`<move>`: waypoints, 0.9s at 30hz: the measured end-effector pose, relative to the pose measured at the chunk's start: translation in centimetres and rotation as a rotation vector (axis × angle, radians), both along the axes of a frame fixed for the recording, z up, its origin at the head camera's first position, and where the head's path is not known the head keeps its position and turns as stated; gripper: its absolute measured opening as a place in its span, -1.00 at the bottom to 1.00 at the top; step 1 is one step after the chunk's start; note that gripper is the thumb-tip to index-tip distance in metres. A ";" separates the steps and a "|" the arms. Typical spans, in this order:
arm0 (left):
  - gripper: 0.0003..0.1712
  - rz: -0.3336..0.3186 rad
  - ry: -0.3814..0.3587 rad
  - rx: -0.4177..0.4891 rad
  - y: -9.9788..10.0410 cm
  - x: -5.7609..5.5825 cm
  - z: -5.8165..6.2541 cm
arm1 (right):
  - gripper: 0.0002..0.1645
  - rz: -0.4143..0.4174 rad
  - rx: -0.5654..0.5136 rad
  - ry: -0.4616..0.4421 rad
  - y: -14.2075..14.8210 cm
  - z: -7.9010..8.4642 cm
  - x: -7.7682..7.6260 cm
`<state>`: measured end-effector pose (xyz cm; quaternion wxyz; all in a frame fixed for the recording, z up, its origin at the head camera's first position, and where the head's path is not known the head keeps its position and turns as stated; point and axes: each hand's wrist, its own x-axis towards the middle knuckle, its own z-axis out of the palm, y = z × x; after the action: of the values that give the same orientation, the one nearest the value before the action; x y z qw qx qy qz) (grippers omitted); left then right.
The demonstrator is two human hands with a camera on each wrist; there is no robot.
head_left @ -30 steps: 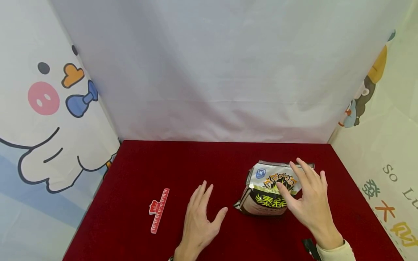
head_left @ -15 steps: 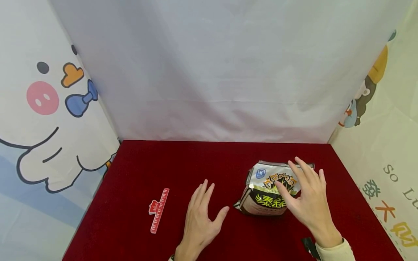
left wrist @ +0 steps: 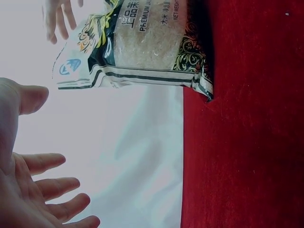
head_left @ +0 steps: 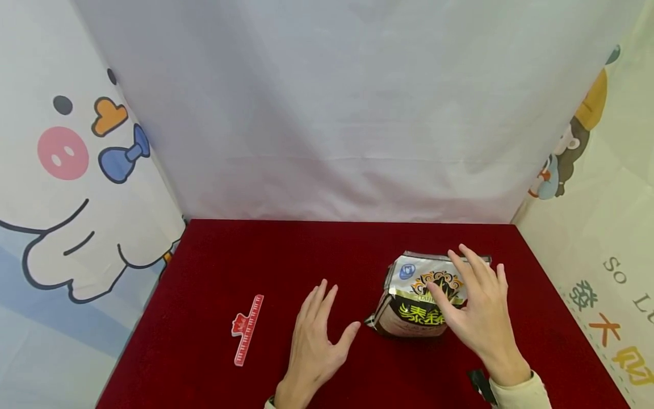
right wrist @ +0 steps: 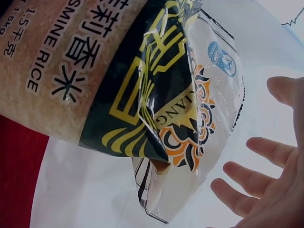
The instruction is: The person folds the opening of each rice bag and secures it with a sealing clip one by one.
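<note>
A bag of jasmine rice (head_left: 416, 309) stands on the red table at right of centre, its silver top folded back. My right hand (head_left: 482, 312) hovers over the bag's right side with fingers spread. In the right wrist view, a gap shows between those fingers and the bag's top (right wrist: 218, 95). My left hand (head_left: 315, 346) is held left of the bag, fingers straight and thumb out, holding nothing. The left wrist view shows the left hand apart from the bag too. To the left lies a red and white ruler-like clip (head_left: 246, 330) with a crown-shaped tab.
A dark object (head_left: 481, 387) lies partly hidden by the right sleeve. The red tabletop (head_left: 286, 250) ends at a white cloth backdrop (head_left: 327, 113). Printed cloths with cartoon figures hang at left (head_left: 122, 221) and right (head_left: 577, 238).
Both hands have shifted only slightly: the right a little leftward, the left a little up and to the right. The rice bag and the red clip stay in place.
</note>
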<state>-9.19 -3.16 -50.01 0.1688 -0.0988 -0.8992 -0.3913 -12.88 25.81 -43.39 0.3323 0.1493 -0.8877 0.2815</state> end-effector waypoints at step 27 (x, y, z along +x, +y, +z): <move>-0.15 0.001 0.006 0.020 0.5 -0.9 -0.1 | -0.15 0.008 -0.001 0.003 -0.4 0.0 -0.7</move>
<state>-10.13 -2.66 -50.09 0.1726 -0.0978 -0.8948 -0.3999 -13.54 25.37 -43.38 0.3327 0.1533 -0.8864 0.2829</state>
